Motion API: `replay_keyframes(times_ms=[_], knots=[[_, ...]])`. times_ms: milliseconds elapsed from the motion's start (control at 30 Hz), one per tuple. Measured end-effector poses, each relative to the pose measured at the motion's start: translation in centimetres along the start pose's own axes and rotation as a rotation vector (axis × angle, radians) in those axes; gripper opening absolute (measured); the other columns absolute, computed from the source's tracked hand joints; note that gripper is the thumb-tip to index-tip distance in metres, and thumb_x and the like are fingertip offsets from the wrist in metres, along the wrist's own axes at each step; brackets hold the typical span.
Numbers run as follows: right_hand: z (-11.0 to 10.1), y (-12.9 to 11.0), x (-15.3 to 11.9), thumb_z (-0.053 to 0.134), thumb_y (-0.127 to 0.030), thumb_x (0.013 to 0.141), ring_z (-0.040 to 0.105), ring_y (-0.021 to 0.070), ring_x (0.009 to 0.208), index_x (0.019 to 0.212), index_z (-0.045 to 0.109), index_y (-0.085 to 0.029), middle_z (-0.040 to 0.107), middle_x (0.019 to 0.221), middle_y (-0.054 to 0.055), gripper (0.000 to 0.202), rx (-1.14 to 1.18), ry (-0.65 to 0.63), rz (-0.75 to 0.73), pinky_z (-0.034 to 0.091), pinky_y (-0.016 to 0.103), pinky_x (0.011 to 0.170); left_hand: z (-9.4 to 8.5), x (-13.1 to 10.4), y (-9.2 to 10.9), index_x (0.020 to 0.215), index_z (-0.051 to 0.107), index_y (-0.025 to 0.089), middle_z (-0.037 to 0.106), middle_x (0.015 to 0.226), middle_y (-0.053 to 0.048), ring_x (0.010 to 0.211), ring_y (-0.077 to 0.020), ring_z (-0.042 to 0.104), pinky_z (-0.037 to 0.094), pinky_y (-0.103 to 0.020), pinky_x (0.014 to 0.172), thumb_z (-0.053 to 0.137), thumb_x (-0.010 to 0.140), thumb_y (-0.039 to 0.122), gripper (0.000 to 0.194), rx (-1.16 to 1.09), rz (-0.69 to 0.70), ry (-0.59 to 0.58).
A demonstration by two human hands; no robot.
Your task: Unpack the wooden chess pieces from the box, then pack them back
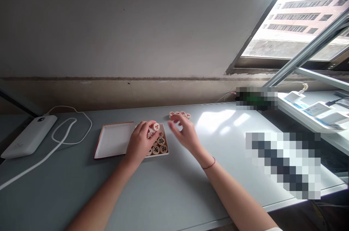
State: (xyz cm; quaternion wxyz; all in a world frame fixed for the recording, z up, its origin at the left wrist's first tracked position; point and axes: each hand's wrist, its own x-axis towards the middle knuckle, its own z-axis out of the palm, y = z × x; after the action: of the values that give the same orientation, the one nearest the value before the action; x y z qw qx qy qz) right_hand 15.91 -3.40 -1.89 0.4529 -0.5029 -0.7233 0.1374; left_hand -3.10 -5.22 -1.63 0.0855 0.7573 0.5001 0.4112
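Note:
My left hand (141, 139) pinches a round Chinese chess piece (156, 127) with a red character, just above an open box (167, 129). Inside that box lie several more Chinese chess pieces (161, 141), marked in red or black; my left hand hides some of them. To its left is the box's white-lined lid (117, 140), lying flat and partly covered by my hand. My right hand (184, 131) is over the table to the right of the box, thumb and fingers apart, nothing seen between them. Just behind its fingers, a short row of pieces (183, 114) sits on the table.
A white power bank (30, 136) with a white cable (61, 142) lies at the left. Two blurred-out areas cover things at the right. A white power strip (313, 113) with plugs stands at the far right by the window. A wall (131, 35) rises behind the grey table (163, 194).

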Motion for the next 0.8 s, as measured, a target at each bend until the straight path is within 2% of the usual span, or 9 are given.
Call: replay_keyframes(times_ms=[67,133,233,333,467,633,700,800], knots=[[0.7,-2.2,-0.7,0.058,-0.036,0.085,0.062,0.0172,0.078,0.095,0.059,-0.023,0.068,0.089,0.005,0.017,0.108,-0.085,-0.024,0.049,0.029,0.068,0.1,-0.1,0.2,0.105,0.055,0.022,0.065,0.094,-0.004,0.083,-0.0179,0.061,0.05,-0.03,0.075,0.055,0.088,0.025,0.017,0.053,0.097,-0.001],[1.1,-3.5,-1.3,0.058,-0.033,0.084,0.062,0.0154,0.074,0.094,0.059,-0.023,0.068,0.085,0.003,0.014,0.176,-0.11,-0.019,0.05,0.028,0.066,0.1,-0.2,0.4,0.106,0.054,0.022,0.065,0.093,-0.004,0.082,-0.0183,0.062,0.05,-0.03,0.075,0.053,0.089,0.02,0.017,0.08,0.167,0.007],[1.4,-4.0,-1.7,0.056,-0.028,0.083,0.062,0.0141,0.071,0.092,0.06,-0.022,0.068,0.081,0.002,0.011,0.221,-0.104,0.013,0.05,0.027,0.066,0.3,-0.2,0.6,0.107,0.054,0.022,0.066,0.091,-0.003,0.08,-0.0181,0.062,0.05,-0.03,0.074,0.052,0.088,0.016,0.019,0.099,0.22,0.029],[1.2,-3.4,-1.2,0.057,-0.027,0.082,0.062,0.0143,0.074,0.091,0.06,-0.022,0.068,0.083,0.002,0.011,0.214,-0.091,0.037,0.05,0.027,0.067,0.4,-0.3,0.7,0.11,0.053,0.021,0.067,0.094,-0.003,0.083,-0.0189,0.062,0.05,-0.031,0.075,0.054,0.09,0.019,0.02,0.114,0.241,0.016],[-0.4,-1.4,0.1,0.056,-0.028,0.081,0.062,0.0154,0.077,0.092,0.059,-0.022,0.068,0.088,0.003,0.013,0.151,-0.029,0.086,0.05,0.027,0.067,0.5,-0.3,0.8,0.117,0.051,0.02,0.067,0.102,-0.005,0.09,-0.0207,0.062,0.048,-0.034,0.081,0.055,0.09,0.021,0.027,0.143,0.263,-0.011],[-3.1,3.8,1.3,0.055,-0.033,0.08,0.062,0.0192,0.077,0.09,0.057,-0.022,0.068,0.089,0.005,0.015,-0.162,0.162,0.243,0.047,0.031,0.067,0.3,-0.4,0.9,0.114,0.054,0.021,0.067,0.103,-0.004,0.092,-0.0195,0.062,0.046,-0.034,0.083,0.051,0.091,0.02,0.023,0.136,0.232,-0.031],[-3.5,5.9,1.3,0.054,-0.032,0.079,0.061,0.0199,0.077,0.088,0.056,-0.022,0.068,0.09,0.004,0.013,-0.262,0.16,0.275,0.045,0.031,0.067,0.1,-0.4,0.8,0.112,0.055,0.021,0.067,0.103,-0.004,0.092,-0.0194,0.061,0.046,-0.034,0.084,0.049,0.091,0.02,0.022,0.141,0.214,-0.041],[-3.3,7.8,1.1,0.051,-0.029,0.08,0.059,0.0196,0.077,0.088,0.057,-0.023,0.069,0.091,0.004,0.012,-0.327,0.086,0.268,0.043,0.03,0.067,0.0,-0.3,0.6,0.113,0.056,0.021,0.066,0.103,-0.005,0.092,-0.0196,0.061,0.046,-0.035,0.085,0.047,0.092,0.021,0.023,0.149,0.196,-0.056]])
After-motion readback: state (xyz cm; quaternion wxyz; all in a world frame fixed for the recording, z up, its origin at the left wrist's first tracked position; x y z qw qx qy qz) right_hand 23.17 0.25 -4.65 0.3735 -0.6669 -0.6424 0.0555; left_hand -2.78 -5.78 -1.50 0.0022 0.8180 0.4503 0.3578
